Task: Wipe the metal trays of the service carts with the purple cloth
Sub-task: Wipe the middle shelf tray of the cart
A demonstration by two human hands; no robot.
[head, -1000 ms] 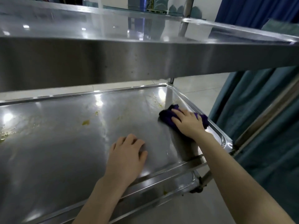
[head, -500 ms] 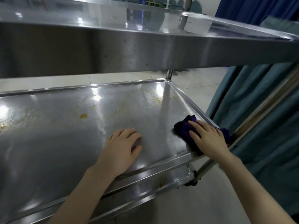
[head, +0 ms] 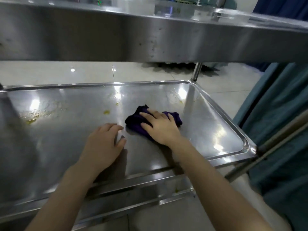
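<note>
The middle metal tray (head: pixel 216 114) of the service cart lies below me, smeared with yellow food stains (head: pixel 31 120) at its left and small spots (head: pixel 106 112) near the centre. A crumpled purple cloth (head: pixel 133 120) sits on the tray's middle right. My right hand (head: pixel 160 127) presses flat on the cloth with straight fingers. My left hand (head: pixel 103 144) rests palm down on the bare tray just left of the cloth, fingers relaxed.
The cart's upper tray (head: pixel 150 35) overhangs close above the far side. A lower shelf edge (head: pixel 133 197) shows beneath the near rim. A corner post (head: pixel 196 70) rises at the far right. Teal fabric (head: pixel 280 130) and a slanted rail (head: pixel 275 147) stand right of the cart, over tiled floor (head: pixel 83 70).
My right hand has slid the purple cloth from the tray's right edge leftward to the middle, close to my left hand. The left hand has stayed in place on the tray.
</note>
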